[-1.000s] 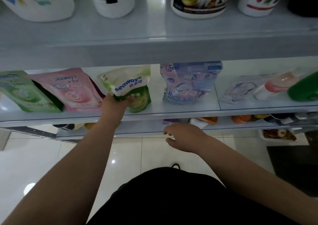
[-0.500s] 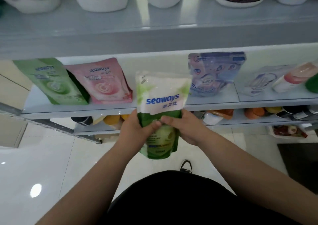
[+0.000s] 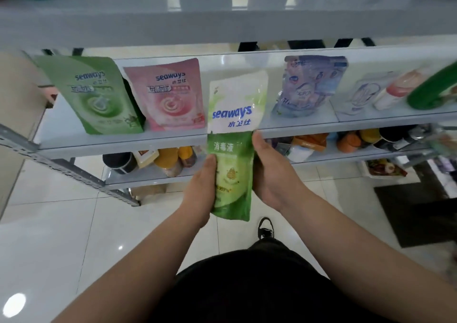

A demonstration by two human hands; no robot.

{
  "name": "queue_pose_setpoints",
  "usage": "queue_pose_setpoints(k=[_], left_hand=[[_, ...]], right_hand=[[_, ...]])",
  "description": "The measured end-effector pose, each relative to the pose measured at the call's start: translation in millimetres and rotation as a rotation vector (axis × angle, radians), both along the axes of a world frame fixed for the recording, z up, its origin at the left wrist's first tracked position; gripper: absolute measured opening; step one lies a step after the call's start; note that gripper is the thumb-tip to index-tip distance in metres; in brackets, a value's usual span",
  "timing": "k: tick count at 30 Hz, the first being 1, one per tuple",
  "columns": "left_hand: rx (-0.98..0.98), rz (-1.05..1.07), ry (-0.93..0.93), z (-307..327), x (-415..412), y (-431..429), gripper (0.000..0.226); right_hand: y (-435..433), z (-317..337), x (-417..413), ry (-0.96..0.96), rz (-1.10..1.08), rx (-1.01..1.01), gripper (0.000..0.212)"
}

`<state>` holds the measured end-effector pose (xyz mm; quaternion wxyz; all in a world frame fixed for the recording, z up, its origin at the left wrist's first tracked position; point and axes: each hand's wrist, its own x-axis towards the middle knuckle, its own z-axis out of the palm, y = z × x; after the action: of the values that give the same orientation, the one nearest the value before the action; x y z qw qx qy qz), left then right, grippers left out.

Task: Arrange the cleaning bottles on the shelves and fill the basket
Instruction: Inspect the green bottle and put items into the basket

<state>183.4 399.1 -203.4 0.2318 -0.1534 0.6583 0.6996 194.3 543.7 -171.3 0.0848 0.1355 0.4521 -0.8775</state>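
A white-and-green Seaways refill pouch (image 3: 235,130) stands upright in the air in front of the middle shelf (image 3: 173,138). My left hand (image 3: 201,189) grips its lower left edge, thumb on the front. My right hand (image 3: 270,174) holds its right edge, with the fingers behind the pouch. On the middle shelf stand a green pouch (image 3: 96,95), a pink pouch (image 3: 170,95) and a bluish pouch (image 3: 309,85), with an open gap between the pink and the bluish one. No basket is in view.
White bottles and tubs line the top shelf (image 3: 222,13). A pink-capped bottle (image 3: 400,88) and a green bottle (image 3: 435,90) lie at the middle shelf's right. The lower shelf (image 3: 148,177) holds jars and packets. A dark mat (image 3: 420,211) lies on the tiled floor.
The pouch came off the middle shelf in my left hand and moved toward me. My right hand joined it, then shifted to the pouch's right edge. The view tilted down slightly.
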Motion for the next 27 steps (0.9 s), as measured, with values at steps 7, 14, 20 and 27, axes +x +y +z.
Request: queue_pose_setpoints(k=[7,14,20,27], left_hand=[[0.966,-0.405,-0.721,12.4,39.5,-1.3,0.022],[0.548,-0.500,-0.384,3.4,33.1,-13.2,0.058],[0.139,-0.399,0.079,1.2,36.1,11.3,0.063],[-0.154,-0.260,0.290,-5.7,53.5,73.7,0.058]], right_hand=[[-7.5,-11.1,21.8,-0.159,0.138,0.125,0.052],[21.4,-13.9,35.2,-0.071,-0.015,-0.017,0.051],[67.2,-11.7,40.5,0.070,-0.071,0.189,0.055],[116.7,-7.8,48.9,0.144,-0.021,0.229,0.050]])
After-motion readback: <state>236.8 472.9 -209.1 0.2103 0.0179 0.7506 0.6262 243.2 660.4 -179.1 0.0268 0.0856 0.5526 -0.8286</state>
